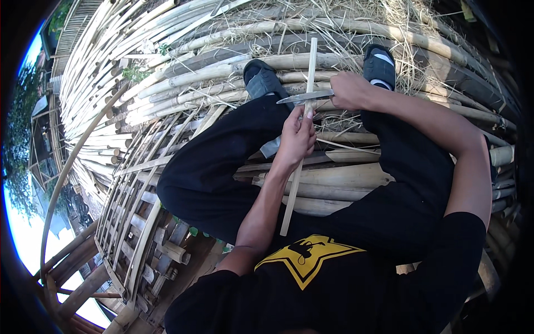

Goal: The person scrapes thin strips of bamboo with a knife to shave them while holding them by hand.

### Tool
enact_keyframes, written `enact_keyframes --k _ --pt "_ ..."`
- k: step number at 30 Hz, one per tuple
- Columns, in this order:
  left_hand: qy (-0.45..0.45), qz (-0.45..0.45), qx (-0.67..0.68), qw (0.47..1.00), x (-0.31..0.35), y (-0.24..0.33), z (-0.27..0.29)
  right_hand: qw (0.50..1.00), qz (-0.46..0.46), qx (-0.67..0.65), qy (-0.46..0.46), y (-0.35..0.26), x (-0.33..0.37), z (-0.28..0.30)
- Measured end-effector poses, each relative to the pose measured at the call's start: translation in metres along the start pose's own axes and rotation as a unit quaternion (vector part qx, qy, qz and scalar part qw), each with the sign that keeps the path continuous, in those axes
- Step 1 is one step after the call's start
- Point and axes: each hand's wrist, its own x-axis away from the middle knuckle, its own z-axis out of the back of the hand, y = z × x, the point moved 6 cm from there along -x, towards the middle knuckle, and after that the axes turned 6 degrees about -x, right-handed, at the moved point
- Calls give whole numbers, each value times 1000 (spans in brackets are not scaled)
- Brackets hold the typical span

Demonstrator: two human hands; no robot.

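Note:
My left hand (pixel 298 135) is closed round the middle of a long, pale bamboo strip (pixel 312 62). The strip runs from near my shirt up past my feet, tilted a little to the right at its far end. In my right hand (pixel 349 92) is a knife, its handle hidden by the fingers. The knife's blade (pixel 305 97) points left and lies across the strip just beyond my left hand, apparently touching it. Whether the edge is cutting in cannot be made out.
I sit with bent knees on bamboo poles (pixel 222 70), wearing dark sandals (pixel 262 79). Thin shavings (pixel 411 69) litter the poles ahead and to the right. At left stand a slatted bamboo frame (pixel 129 211) and a long curved pole (pixel 69 161). Bundled poles (pixel 94 72) lie far left.

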Motion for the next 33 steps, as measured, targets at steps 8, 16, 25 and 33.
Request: enact_keyframes --k 8,16,25,33 --pt "-61 29 21 998 14 -1 -22 974 -176 73 126 134 -24 66" --pt "53 -8 -22 998 -6 -5 4 971 -158 -59 170 107 2 69" --pt "102 -105 -165 975 -13 -3 11 1000 1 -11 -27 -12 5 -11" --pt "95 -72 -93 989 -11 8 16 997 -6 76 32 9 -23 14"
